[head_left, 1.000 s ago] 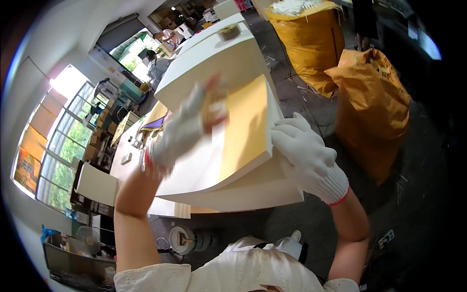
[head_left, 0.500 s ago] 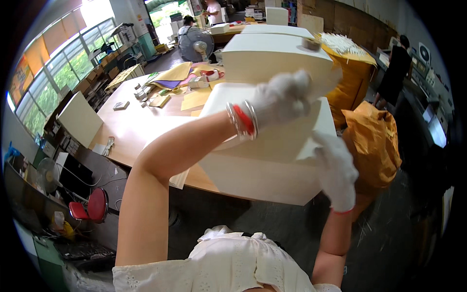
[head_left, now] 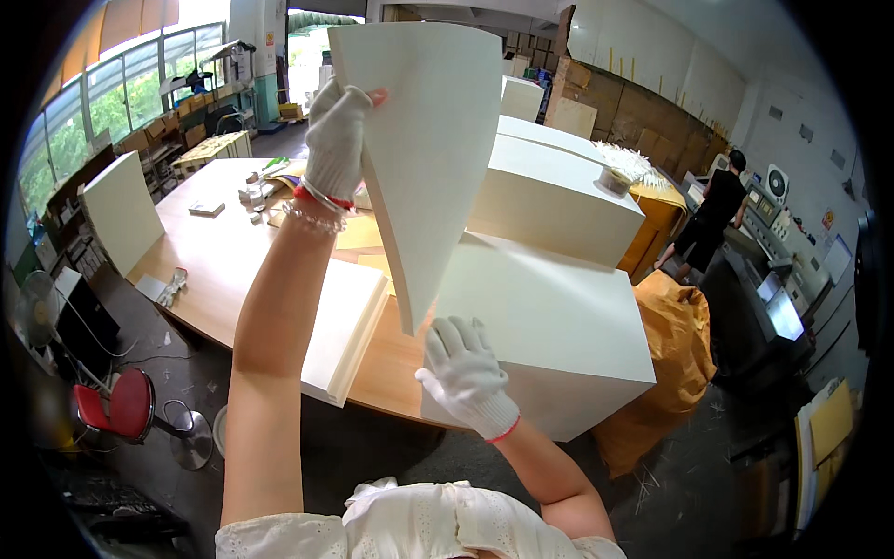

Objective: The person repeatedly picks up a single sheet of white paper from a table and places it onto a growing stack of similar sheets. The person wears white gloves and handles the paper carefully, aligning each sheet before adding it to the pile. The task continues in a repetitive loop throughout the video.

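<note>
My left hand (head_left: 337, 140), in a white knit glove with a bare thumb tip, is closed on the left edge of a thick sheaf of white paper (head_left: 433, 121). The sheaf stands raised and curved, its lower corner pointing down at the table. Beside that corner, my gloved right hand (head_left: 466, 373) has its fingers stretched out and lies against the near left edge of a tall white paper stack (head_left: 559, 317). A lower stack of white sheets (head_left: 340, 326) lies on the table under my left forearm.
Behind are more tall paper stacks (head_left: 559, 200), with a tape roll (head_left: 614, 181) on top. An orange sack (head_left: 675, 345) stands right of the wooden table (head_left: 223, 261). A person in black (head_left: 717, 210) stands at machines on the right. A red chair (head_left: 126, 402) is at the left.
My left hand has come up and left, and now holds the sheaf upright. My right hand has moved left from the big stack's right side to its near left edge. The view has shifted.
</note>
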### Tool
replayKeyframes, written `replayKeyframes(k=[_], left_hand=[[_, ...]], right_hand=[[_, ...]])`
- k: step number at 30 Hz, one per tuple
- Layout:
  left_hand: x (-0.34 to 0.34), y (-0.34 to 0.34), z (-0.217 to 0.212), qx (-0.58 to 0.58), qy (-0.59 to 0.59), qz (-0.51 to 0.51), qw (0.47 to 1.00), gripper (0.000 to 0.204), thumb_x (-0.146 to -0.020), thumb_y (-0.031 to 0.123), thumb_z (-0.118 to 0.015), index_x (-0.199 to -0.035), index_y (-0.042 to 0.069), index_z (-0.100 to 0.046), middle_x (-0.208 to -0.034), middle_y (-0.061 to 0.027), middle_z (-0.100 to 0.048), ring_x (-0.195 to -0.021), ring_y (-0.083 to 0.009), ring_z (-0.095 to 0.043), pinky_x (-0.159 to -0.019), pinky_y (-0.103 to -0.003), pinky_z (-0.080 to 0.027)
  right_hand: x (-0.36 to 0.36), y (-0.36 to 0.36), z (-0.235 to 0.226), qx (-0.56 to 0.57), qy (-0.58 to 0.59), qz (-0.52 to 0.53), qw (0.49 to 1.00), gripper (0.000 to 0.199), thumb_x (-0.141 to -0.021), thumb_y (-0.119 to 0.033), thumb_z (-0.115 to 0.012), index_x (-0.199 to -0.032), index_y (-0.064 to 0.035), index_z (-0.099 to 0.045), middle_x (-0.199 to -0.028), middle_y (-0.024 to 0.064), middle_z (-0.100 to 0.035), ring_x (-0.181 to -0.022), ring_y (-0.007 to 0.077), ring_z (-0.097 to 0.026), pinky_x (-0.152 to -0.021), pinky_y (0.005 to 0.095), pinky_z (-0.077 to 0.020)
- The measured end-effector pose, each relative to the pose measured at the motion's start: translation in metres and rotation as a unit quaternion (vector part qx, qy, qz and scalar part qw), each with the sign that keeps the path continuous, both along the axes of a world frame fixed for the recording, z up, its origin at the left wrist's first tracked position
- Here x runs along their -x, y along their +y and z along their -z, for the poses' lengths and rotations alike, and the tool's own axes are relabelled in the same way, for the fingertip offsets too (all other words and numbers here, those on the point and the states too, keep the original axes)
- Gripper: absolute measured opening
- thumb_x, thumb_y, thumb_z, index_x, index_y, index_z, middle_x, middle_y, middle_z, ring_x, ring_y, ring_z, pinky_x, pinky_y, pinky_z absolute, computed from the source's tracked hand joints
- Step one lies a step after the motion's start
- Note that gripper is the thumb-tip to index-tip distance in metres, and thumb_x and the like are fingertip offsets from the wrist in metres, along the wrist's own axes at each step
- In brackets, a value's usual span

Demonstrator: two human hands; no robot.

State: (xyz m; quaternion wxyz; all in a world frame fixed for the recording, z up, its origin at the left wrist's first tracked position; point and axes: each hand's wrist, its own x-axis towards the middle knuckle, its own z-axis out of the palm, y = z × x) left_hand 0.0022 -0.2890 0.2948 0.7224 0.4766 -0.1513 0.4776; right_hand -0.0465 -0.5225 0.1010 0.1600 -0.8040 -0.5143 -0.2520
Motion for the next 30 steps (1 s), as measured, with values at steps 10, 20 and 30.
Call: replayKeyframes(k=[10, 20, 30], left_hand=[[0.019, 0.103, 0.002, -0.051, -0.057, -0.202, 0.976, 0.011, -0.085, 0.011, -0.065, -0.094, 0.005, -0.064, -0.079, -0.0076, -0.064, -0.063, -0.0183, -0.06, -0.059, -0.032, -0.051], [0.063, 0.008, 0.11, -0.223, -0.035, -0.504, 0.834, 0.055, -0.07, -0.004, -0.066, -0.124, -0.002, -0.056, -0.127, -0.0264, -0.057, -0.109, -0.0407, -0.062, -0.091, -0.044, -0.052], [0.048, 0.144, 0.292, -0.339, 0.396, -0.264, 0.811, 0.059, -0.081, 0.029, -0.071, -0.128, -0.001, -0.053, -0.133, -0.0232, -0.052, -0.129, -0.0379, -0.043, -0.109, -0.045, -0.033]], right_hand=[[0.002, 0.035, 0.001, 0.009, 0.11, 0.069, 0.991, 0.073, -0.077, -0.031, -0.078, -0.133, 0.0004, -0.042, -0.125, 0.0185, -0.051, -0.117, 0.0374, -0.05, -0.099, 0.0464, -0.0426], [0.013, 0.206, 0.106, -0.381, 0.488, -0.121, 0.776, 0.063, -0.087, -0.015, -0.069, -0.138, 0.0003, -0.035, -0.13, 0.017, -0.05, -0.118, 0.0247, -0.052, -0.1, 0.0406, -0.0446], [0.008, 0.239, 0.224, -0.363, 0.75, -0.021, 0.553, 0.044, -0.089, -0.005, -0.062, -0.128, 0.0033, -0.043, -0.115, 0.0133, -0.058, -0.101, 0.0197, -0.059, -0.088, 0.0346, -0.05]])
